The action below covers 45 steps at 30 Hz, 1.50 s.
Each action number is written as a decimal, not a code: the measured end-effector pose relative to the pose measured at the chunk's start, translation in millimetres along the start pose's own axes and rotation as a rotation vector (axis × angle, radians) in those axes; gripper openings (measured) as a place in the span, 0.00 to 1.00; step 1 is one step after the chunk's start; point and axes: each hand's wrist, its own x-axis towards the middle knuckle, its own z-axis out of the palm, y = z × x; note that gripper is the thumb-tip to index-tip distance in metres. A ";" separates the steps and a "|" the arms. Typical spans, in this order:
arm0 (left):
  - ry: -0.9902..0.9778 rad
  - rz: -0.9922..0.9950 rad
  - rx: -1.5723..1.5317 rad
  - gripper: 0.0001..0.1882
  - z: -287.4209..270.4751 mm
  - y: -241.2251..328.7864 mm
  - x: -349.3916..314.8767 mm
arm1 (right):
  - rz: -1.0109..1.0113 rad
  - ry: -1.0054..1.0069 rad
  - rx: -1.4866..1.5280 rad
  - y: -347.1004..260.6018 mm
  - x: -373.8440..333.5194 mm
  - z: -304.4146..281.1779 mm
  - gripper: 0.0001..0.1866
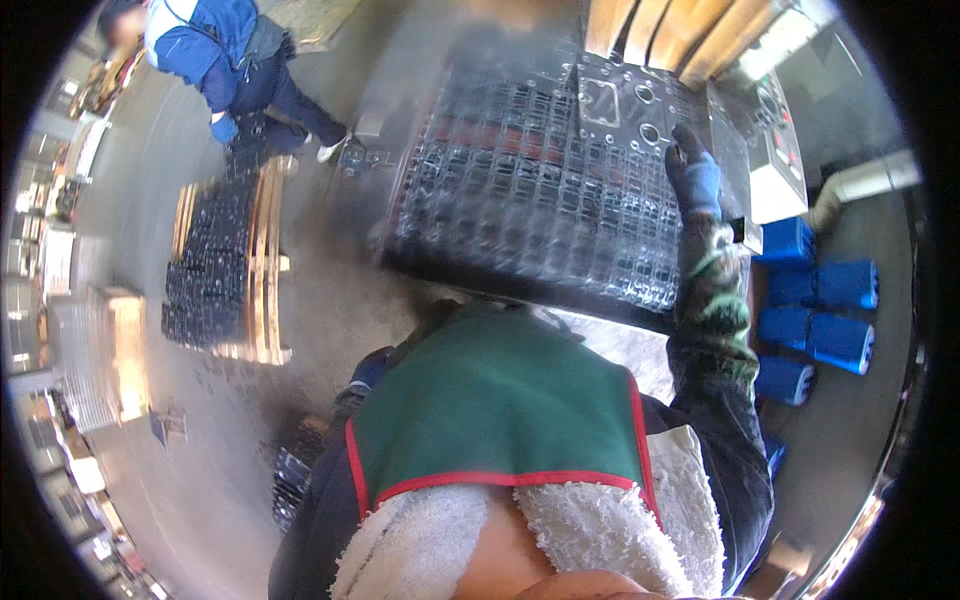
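Observation:
My right hand [693, 178], in a blue glove with dark fingertips, reaches forward over the right side of a worktable. Its fingers are stretched out, thumb apart, at the near right corner of a dark flat metal plate [622, 118] with round and square cutouts. Whether they press on the plate is hard to tell. Beneath the plate spreads a wide bed [530, 190] of dark parts in a grid, shiny and partly blurred. Low beside my left hip hangs my left hand [371, 368], also gloved in blue; its fingers are mostly hidden by my arm and green apron [500, 400].
Orange-brown strips [680, 35] hang at the table's far end, beside a control box [778, 165]. Blue bins [842, 342] stand to the right. On the left, a wooden pallet [265, 260] carries stacked dark parts. Another person [240, 70] in blue stands beyond it.

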 end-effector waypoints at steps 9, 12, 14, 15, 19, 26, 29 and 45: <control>0.422 -0.199 -1.476 0.19 143.9 -50.6 -66.9 | 0.349 -0.635 -0.099 58.3 59.5 108.6 0.28; 0.498 -0.343 -0.903 0.19 183.2 -31.4 -99.5 | 0.290 -0.684 -0.257 71.3 65.5 123.9 0.29; 0.486 -0.410 -0.746 0.19 198.7 -13.2 -117.4 | 0.147 -0.762 -0.416 75.6 69.0 128.6 0.30; 0.478 -0.436 -0.702 0.19 204.1 -3.5 -122.4 | 0.101 -0.777 -0.449 77.5 70.4 129.2 0.30; 0.435 -0.502 -0.886 0.20 206.8 28.5 -137.2 | 0.209 -0.662 -0.146 86.3 90.0 114.9 0.27; 0.506 -0.423 -1.554 0.21 118.2 27.4 -103.5 | -0.057 -0.782 0.115 38.5 173.0 19.5 0.19; 0.722 -0.062 -0.786 0.21 36.7 44.9 -69.3 | 0.272 -0.883 0.693 -39.0 149.4 -19.7 0.20; 0.282 0.543 -0.892 0.29 -312.4 231.0 -3.8 | -0.576 -0.421 -0.247 -419.0 -79.7 110.0 0.10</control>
